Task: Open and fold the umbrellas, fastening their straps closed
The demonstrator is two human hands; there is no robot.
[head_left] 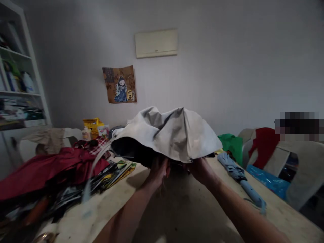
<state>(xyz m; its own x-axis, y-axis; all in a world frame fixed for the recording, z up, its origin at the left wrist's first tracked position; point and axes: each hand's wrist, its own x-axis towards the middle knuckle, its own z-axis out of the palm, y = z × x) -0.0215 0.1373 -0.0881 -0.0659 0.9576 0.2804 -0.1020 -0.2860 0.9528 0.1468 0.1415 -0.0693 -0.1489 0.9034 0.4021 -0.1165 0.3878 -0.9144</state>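
Note:
Both my hands hold up a half-open umbrella with a pale grey canopy [174,133] and a dark underside, above the middle of the table [177,209]. My left hand [158,170] is closed under the canopy's near edge, fingers wrapped round something hidden beneath the cloth. My right hand [199,168] grips the canopy's rim on the right side. The umbrella's shaft and handle are hidden by the cloth.
A folded light-blue umbrella [240,182] lies on the table at right. A pile of dark red umbrellas [48,168] and patterned ones covers the left side. Yellow packets [92,125], a green bag [231,143], a white shelf [20,84] and draped chairs [298,162] stand around.

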